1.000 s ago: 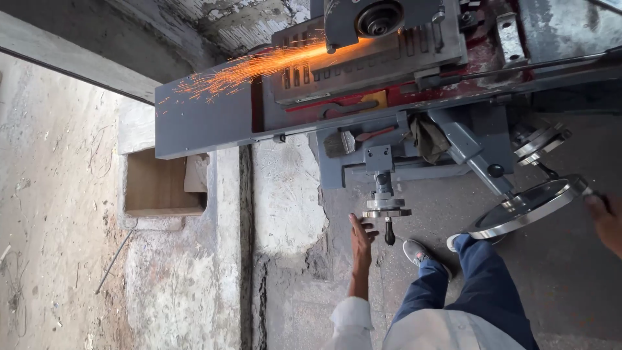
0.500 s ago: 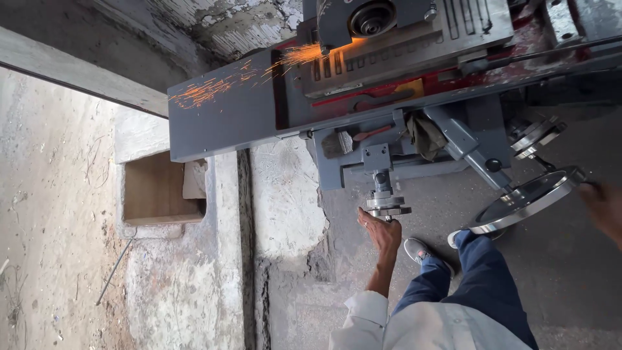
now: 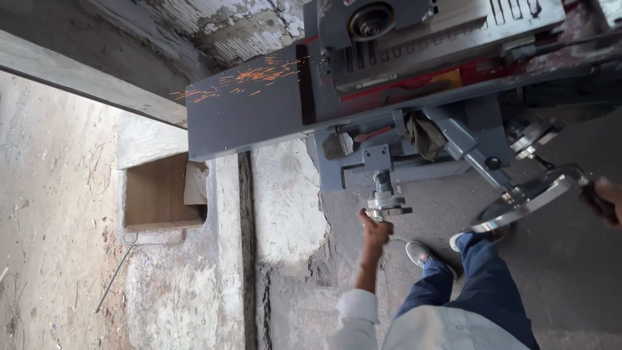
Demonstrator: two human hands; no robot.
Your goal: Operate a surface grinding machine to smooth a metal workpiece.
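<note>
We are working both controls of the grey metal surface grinding machine (image 3: 259, 116) at once. Our left hand (image 3: 374, 228) is closing around the small silver crank handwheel (image 3: 387, 207) hanging below the machine's front edge, fingers wrapped on its handle. Our right hand (image 3: 608, 201), cut off by the frame's right edge, is gripping the dark handle of the large polished steel handwheel (image 3: 521, 202) at the machine's right front corner.

Judgement: this step is going best with slow, even turns, the small wheel in fine increments, feet well back.

Orange sparks (image 3: 240, 81) are spraying across the flat grey table toward its left edge, away from the round grinding wheel guard (image 3: 370, 23) at the top. The large handwheel is showing a bright rim, tilted.
</note>
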